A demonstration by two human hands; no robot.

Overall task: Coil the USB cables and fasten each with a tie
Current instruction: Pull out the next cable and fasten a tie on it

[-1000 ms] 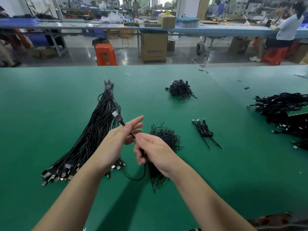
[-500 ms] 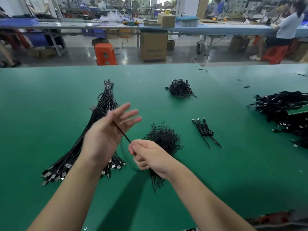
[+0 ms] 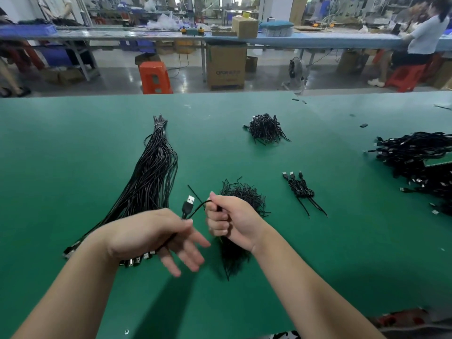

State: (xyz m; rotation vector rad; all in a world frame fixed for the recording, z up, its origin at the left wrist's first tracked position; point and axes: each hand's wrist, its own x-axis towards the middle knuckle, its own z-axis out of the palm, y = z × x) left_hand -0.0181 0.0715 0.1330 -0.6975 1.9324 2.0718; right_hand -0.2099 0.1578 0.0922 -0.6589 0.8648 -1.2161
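Both hands work one USB cable [image 3: 195, 209] above the bench [image 3: 73, 143]: the right hand [image 3: 230, 218] is fisted around its coiled length, the left hand [image 3: 156, 233] pinches it below the plug, remaining fingers spread. Judged light, limp and springy; grip the coil's middle while tying.

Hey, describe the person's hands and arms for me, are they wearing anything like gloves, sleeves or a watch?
Both forearms are bare up to the frame's bottom edge: no sleeves in view. The left hand and right hand wear no gloves, and no watch, bracelet or ring shows on them.
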